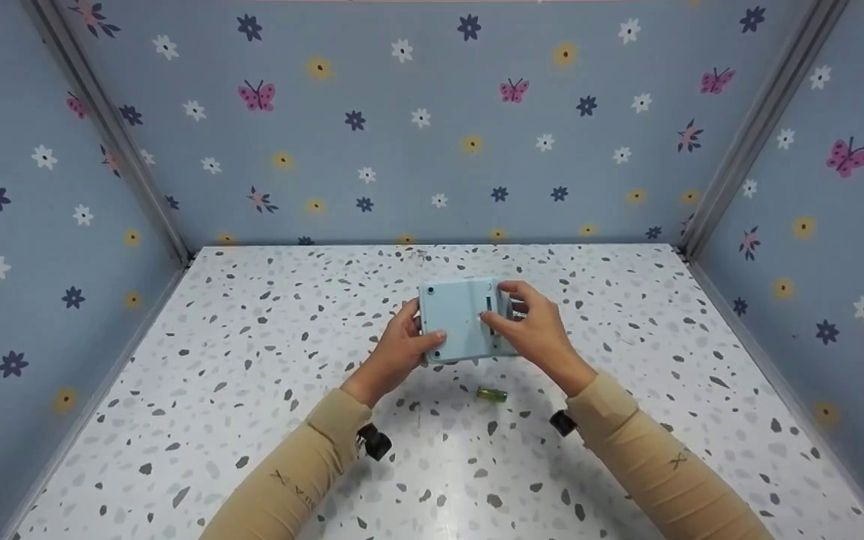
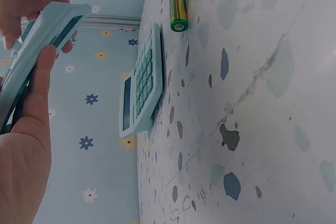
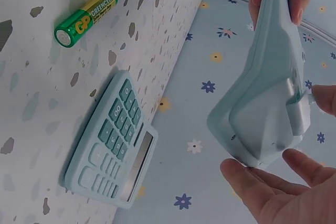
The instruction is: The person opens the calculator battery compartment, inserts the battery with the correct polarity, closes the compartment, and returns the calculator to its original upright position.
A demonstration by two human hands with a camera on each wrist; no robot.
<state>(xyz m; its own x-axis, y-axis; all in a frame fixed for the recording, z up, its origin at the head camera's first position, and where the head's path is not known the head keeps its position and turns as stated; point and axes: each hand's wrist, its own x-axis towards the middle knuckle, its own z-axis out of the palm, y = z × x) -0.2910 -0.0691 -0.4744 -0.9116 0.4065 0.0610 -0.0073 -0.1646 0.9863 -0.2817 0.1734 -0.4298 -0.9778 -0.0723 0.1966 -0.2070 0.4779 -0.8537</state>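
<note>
A light-blue calculator [image 1: 458,322] is held up in both hands, its back with corner screws facing the head camera. Its dark display [image 2: 67,31] shows from the side in the left wrist view. My left hand [image 1: 400,346] grips one end, thumb over the back. At the other end my right hand [image 1: 541,326] holds the calculator, fingers at its edge and thumb against the small raised battery cover [image 3: 299,115] beside a dark slot. A green and gold GP battery [image 3: 86,18] lies on the table below the hands.
A second light-blue calculator [image 3: 113,140] lies keys up on the speckled white table [image 1: 252,390], mostly hidden behind the held one in the head view. Blue flower-patterned panels [image 1: 417,135] enclose the back and sides. Small dark wrist cameras [image 1: 376,444] hang under the sleeves.
</note>
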